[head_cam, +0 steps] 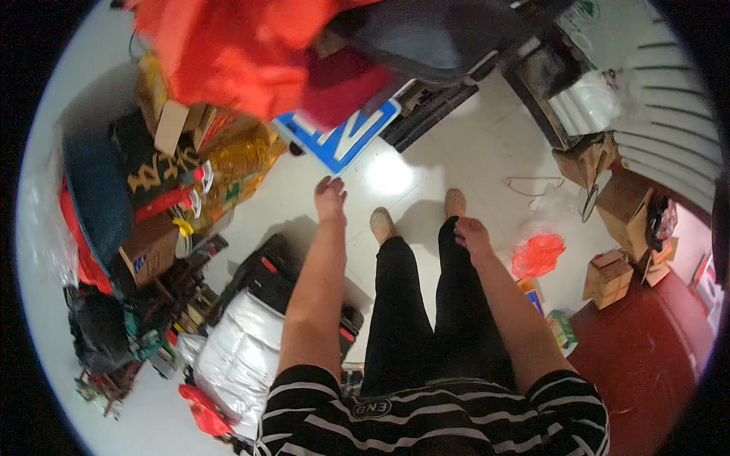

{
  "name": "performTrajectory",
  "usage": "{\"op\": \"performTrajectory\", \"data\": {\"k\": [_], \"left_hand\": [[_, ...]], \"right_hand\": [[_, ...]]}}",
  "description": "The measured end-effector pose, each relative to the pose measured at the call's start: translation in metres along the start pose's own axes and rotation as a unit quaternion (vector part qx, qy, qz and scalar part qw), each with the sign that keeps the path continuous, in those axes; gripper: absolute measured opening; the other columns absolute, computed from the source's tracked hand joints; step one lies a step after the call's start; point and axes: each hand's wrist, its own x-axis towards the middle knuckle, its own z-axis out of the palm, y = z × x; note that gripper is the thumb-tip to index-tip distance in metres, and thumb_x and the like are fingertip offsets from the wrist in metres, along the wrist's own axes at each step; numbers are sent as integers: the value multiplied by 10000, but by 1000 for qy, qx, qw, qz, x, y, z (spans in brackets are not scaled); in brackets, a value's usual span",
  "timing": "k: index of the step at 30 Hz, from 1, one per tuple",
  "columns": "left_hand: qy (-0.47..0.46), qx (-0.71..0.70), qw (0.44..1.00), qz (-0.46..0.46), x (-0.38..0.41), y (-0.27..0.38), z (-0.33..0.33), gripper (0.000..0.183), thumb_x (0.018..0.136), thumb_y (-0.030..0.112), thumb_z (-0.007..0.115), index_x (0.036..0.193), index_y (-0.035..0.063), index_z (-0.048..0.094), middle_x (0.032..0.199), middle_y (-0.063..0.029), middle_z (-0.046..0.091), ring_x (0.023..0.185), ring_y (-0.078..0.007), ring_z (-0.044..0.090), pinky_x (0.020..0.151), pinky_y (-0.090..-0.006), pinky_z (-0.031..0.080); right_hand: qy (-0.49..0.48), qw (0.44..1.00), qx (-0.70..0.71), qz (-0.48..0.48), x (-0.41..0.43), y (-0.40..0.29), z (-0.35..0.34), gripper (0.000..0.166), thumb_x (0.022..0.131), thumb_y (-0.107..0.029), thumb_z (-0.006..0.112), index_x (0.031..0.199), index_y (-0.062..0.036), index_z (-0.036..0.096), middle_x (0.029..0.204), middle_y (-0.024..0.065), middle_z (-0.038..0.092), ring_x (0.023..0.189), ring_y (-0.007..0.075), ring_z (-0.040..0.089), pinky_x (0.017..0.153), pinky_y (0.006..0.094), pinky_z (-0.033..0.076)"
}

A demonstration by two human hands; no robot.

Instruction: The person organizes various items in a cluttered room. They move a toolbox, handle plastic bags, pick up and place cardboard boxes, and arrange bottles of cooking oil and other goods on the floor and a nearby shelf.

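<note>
My left hand is held out over the tiled floor with nothing in it, its fingers loosely bent and apart. Just beyond its fingertips is the corner of a blue and white panel bearing large letters. Red-orange cloth or plastic covers part of that panel and looks blurred. My right hand hangs by my right knee, fingers slightly curled, and no object shows in it. A dark rounded item lies beside the red material at the top.
Bottles of yellow oil and cardboard boxes crowd the left. A silvery-white padded bundle lies beside my left leg. Right of me are a red plastic bag, a small carton, and a dark red surface.
</note>
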Motion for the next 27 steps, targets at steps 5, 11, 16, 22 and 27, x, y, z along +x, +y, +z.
{"op": "performTrajectory", "data": {"k": [5, 11, 16, 22, 27], "left_hand": [[42, 141, 988, 43, 154, 1, -20, 323, 812, 179, 582, 1111, 69, 530, 1076, -75, 599, 1003, -228, 548, 822, -371, 453], [48, 317, 919, 229, 208, 47, 43, 440, 835, 288, 578, 1199, 60, 480, 1156, -103, 558, 1068, -261, 522, 852, -397, 461], [-219, 326, 898, 198, 177, 42, 107, 547, 854, 378, 574, 1272, 53, 438, 1223, -127, 525, 1123, -289, 501, 878, -419, 468], [-139, 297, 943, 61, 204, 34, 95, 838, 775, 519, 620, 1359, 31, 271, 1308, -186, 420, 1180, -325, 453, 938, -448, 410], [125, 392, 886, 212, 288, 44, 51, 1083, 679, 660, 652, 1405, 8, 182, 1352, -258, 364, 1208, -339, 422, 991, -420, 345]], "right_hand": [[-32, 995, 67, -72, 3, 94, 29, 209, 839, -170, 625, 1003, -52, 573, 899, 24, 607, 811, 133, 580, 688, 277, 475], [18, 997, 27, -64, -19, 179, 75, 226, 885, -165, 588, 1018, 13, 548, 816, 27, 550, 672, 100, 474, 622, 242, 406], [64, 997, 52, -2, -20, 249, 89, 226, 871, -179, 586, 1030, -19, 585, 834, 55, 612, 741, 135, 571, 676, 279, 466], [67, 996, -51, -23, -15, 269, 98, 240, 891, -244, 563, 1002, -33, 590, 853, 56, 625, 768, 125, 596, 666, 258, 490], [41, 996, -70, -47, -6, 253, 109, 216, 905, -218, 552, 1019, -37, 582, 877, 47, 626, 768, 125, 597, 667, 270, 492]]}}
